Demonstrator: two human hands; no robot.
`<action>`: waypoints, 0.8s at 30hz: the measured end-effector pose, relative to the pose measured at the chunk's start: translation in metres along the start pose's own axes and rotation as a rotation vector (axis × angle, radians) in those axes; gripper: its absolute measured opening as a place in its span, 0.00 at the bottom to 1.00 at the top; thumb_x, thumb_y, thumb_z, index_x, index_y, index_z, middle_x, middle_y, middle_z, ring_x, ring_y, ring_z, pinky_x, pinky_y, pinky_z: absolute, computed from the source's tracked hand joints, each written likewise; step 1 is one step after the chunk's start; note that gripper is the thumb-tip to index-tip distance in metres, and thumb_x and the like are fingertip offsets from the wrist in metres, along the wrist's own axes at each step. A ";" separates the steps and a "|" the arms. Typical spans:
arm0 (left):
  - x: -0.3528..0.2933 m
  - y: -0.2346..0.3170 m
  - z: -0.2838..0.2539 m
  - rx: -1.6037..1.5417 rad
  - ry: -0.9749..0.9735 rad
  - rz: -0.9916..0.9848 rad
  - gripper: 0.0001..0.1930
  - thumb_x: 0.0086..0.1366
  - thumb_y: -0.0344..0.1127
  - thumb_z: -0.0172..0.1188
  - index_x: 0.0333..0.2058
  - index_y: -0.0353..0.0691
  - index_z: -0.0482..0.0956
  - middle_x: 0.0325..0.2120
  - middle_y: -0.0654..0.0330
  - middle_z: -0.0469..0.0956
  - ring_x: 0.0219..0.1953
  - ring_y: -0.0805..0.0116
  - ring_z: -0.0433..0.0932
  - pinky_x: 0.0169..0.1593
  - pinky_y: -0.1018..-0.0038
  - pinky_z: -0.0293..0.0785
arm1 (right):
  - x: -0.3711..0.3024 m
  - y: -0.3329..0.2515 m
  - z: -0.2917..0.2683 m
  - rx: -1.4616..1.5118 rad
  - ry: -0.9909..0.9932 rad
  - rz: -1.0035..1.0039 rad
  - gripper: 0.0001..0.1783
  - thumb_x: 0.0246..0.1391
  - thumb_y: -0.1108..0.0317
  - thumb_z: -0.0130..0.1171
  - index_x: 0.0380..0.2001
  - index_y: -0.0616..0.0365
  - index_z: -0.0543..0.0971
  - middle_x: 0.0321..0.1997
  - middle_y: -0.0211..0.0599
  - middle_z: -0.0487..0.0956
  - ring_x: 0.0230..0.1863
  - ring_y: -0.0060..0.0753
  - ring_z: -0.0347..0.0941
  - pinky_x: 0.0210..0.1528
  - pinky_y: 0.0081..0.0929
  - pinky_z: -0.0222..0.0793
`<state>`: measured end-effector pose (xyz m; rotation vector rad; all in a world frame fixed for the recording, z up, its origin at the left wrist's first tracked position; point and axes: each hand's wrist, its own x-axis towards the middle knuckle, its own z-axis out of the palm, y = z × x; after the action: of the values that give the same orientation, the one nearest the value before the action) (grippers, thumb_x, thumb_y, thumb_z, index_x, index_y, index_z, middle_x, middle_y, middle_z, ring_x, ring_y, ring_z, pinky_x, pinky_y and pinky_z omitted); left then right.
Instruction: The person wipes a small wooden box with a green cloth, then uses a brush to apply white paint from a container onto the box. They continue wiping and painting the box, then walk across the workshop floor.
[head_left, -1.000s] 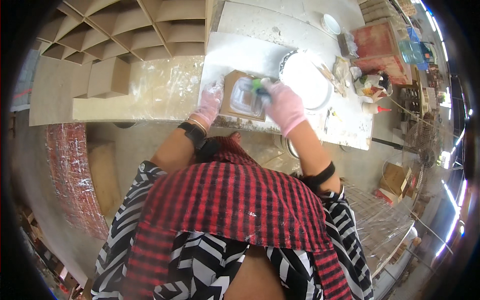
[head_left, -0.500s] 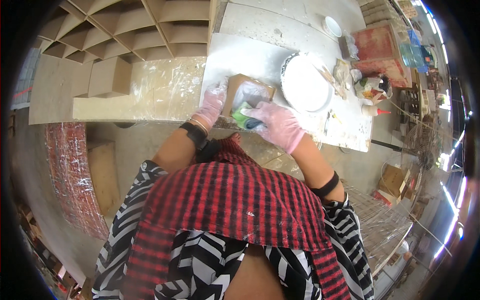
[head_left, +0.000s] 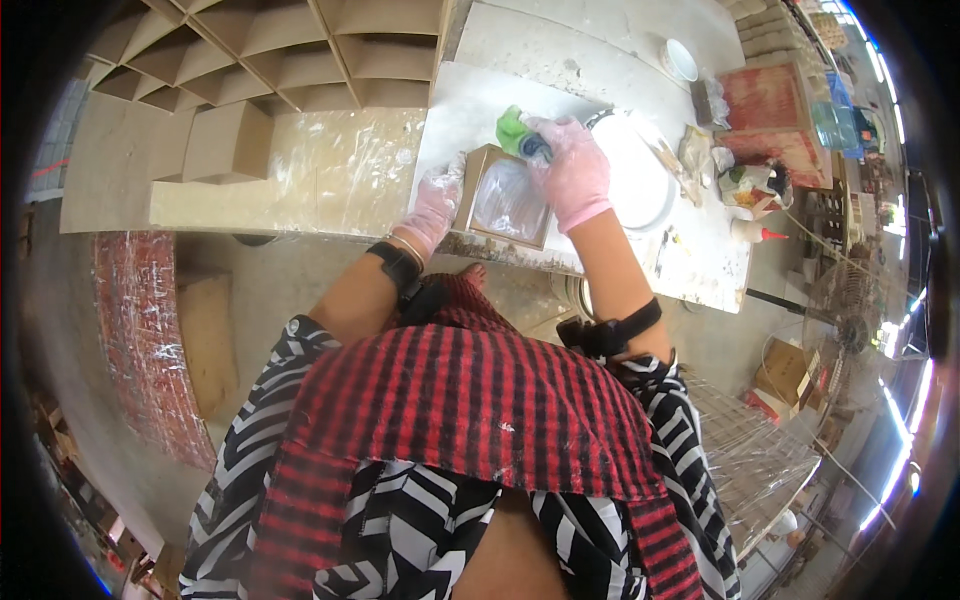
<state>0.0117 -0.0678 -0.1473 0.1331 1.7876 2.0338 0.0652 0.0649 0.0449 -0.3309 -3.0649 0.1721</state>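
Observation:
A small brown box, its inside lined with something whitish and shiny, sits at the near edge of a white-smeared work table. In a thin pinkish glove, my left hand grips the box's left side. My right hand, also gloved, is closed on a green and dark cloth above the far right corner of the box. Just right of that hand stands a wide white tub of white material, partly covered by the hand. A stick lies across its rim.
A brown compartment rack and a closed brown box stand at the left. To the right are a red-tipped squeeze bottle, crumpled bags and a red-smeared box. A white bowl sits farther back.
My right hand has moved the cloth from the near edge of the box up to its far side, uncovering the box's inside. My left hand stays at the box's left side.

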 end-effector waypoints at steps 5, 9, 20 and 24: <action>0.006 -0.021 -0.004 -0.038 -0.035 -0.137 0.20 0.63 0.46 0.50 0.33 0.31 0.77 0.24 0.61 0.76 0.27 0.73 0.70 0.33 0.73 0.67 | -0.032 -0.029 -0.003 0.380 -0.088 -0.073 0.17 0.44 0.63 0.60 0.41 0.44 0.76 0.34 0.41 0.75 0.37 0.41 0.73 0.39 0.34 0.71; 0.008 -0.023 -0.001 0.282 -0.081 0.168 0.19 0.64 0.46 0.49 0.36 0.32 0.77 0.27 0.56 0.77 0.29 0.70 0.71 0.35 0.72 0.67 | -0.064 -0.022 -0.005 0.431 -0.202 -0.211 0.15 0.45 0.62 0.59 0.41 0.45 0.77 0.33 0.41 0.75 0.39 0.41 0.73 0.40 0.34 0.71; 0.002 0.013 0.002 0.040 -0.044 -0.103 0.19 0.63 0.45 0.49 0.34 0.30 0.76 0.28 0.48 0.78 0.31 0.61 0.75 0.37 0.70 0.68 | -0.064 -0.019 0.006 0.196 -0.119 -0.354 0.25 0.45 0.64 0.56 0.51 0.40 0.70 0.44 0.41 0.73 0.43 0.40 0.72 0.44 0.30 0.69; 0.001 0.016 -0.001 0.193 -0.004 -0.080 0.19 0.63 0.44 0.48 0.36 0.30 0.76 0.29 0.49 0.78 0.32 0.61 0.75 0.37 0.70 0.68 | -0.080 -0.008 -0.031 -0.015 -0.401 -0.373 0.23 0.46 0.68 0.56 0.48 0.40 0.72 0.32 0.38 0.74 0.35 0.39 0.73 0.35 0.35 0.70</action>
<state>0.0068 -0.0696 -0.1326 0.1210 1.9518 1.8031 0.1436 0.0434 0.0731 0.3173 -3.4432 0.2191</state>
